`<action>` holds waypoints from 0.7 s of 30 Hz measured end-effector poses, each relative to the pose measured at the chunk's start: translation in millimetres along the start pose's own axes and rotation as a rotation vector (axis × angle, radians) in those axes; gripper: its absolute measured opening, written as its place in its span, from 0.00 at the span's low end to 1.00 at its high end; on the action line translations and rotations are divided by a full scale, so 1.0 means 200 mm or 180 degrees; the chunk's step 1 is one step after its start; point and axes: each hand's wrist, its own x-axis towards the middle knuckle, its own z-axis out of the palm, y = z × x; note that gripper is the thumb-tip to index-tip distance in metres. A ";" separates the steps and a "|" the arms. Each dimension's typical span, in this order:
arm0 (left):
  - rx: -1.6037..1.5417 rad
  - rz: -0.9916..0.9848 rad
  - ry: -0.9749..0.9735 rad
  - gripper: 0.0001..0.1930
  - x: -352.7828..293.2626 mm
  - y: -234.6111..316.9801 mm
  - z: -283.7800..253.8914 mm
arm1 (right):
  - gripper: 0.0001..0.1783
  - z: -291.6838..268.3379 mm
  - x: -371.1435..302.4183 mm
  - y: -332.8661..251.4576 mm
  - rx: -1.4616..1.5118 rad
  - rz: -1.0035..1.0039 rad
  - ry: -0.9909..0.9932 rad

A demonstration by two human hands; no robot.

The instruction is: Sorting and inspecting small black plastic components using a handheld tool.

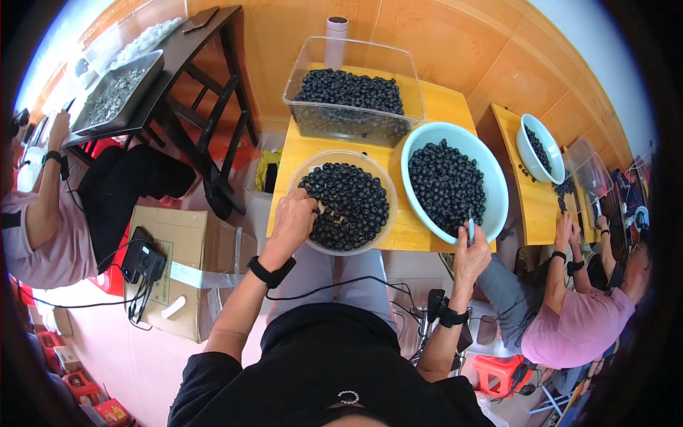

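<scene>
Picking through dark beads (pixel 348 206) in the round bowl (pixel 393 203), centre frame, seems the step; left hand (pixel 290 223) bunches its fingers there, grip unclear; right hand (pixel 473 255) clamps fingers on a slim tool (pixel 470 229) by the blue basin (pixel 498 193); next probably needs a light pinch.

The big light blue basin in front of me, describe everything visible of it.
The light blue basin is round and plastic-looking, its sloping wall ending in a smooth rim. It stands upright on the yellow table, holding many dark beads. The right hand, gripping a slim tool, overlaps its near rim; contact is unclear.
</scene>
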 end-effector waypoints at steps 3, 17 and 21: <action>-0.0023 0.0022 -0.0025 0.08 0.00 0.04 0.00 | 0.11 -0.01 0.00 0.00 -0.0090 -0.0115 0.0027; -0.1475 -0.0773 -0.0221 0.07 0.00 0.06 -0.05 | 0.13 -0.05 -0.01 -0.12 0.0546 -0.0313 0.0196; -0.5009 -0.1406 -0.0843 0.08 -0.06 0.11 -0.11 | 0.12 -0.08 -0.14 -0.33 0.1401 -0.0301 -0.0418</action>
